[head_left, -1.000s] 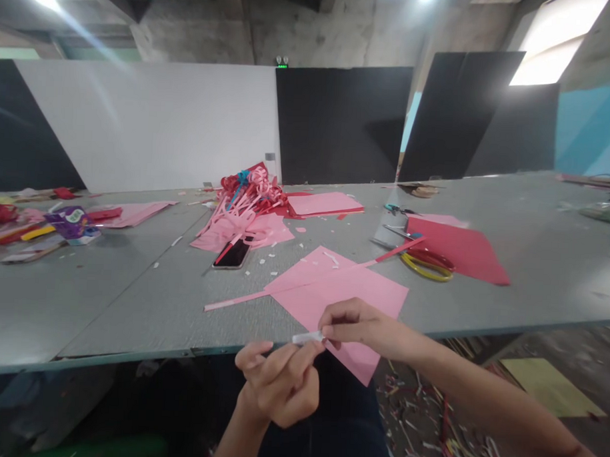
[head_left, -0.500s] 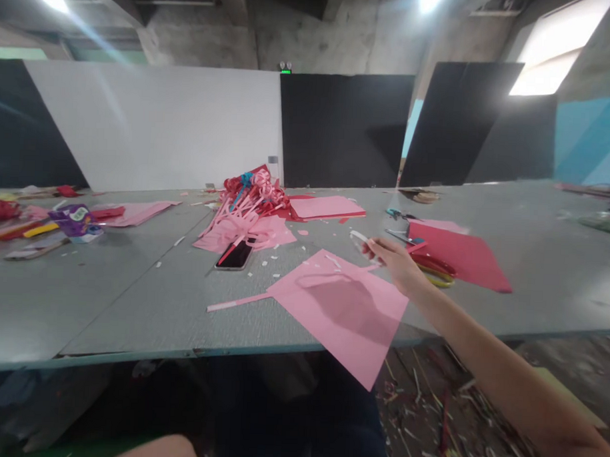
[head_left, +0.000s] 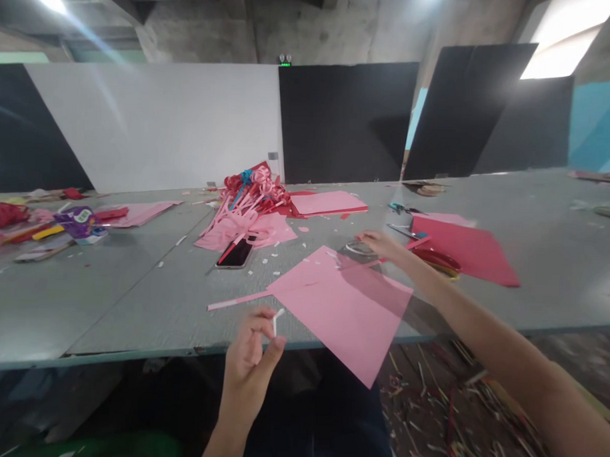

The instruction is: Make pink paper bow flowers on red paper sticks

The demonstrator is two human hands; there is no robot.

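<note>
My left hand [head_left: 253, 350] is raised at the table's front edge, its fingers closed on a small white strip [head_left: 276, 321]. My right hand [head_left: 379, 244] reaches over the table with its fingers pinched at a ring-shaped roll [head_left: 358, 248], beyond a pink sheet [head_left: 339, 306]. Whether those fingers grip the roll is hard to make out. The pink sheet lies turned cornerwise, with one corner hanging over the front edge. A narrow pink strip [head_left: 240, 301] runs out from its left corner, and another reaches toward red sheets on the right.
A phone [head_left: 235, 254] lies beside a heap of pink and red ribbon bows [head_left: 256, 193]. Red sheets [head_left: 469, 251], red-handled scissors [head_left: 437, 258] and blue-handled scissors [head_left: 398, 207] are at the right. A purple packet [head_left: 80, 222] stands on the left. Paper scraps dot the table [head_left: 157, 303].
My left hand has come up into view holding a white strip. My right hand has moved slightly back and left, and the white piece it held up no longer shows there.
</note>
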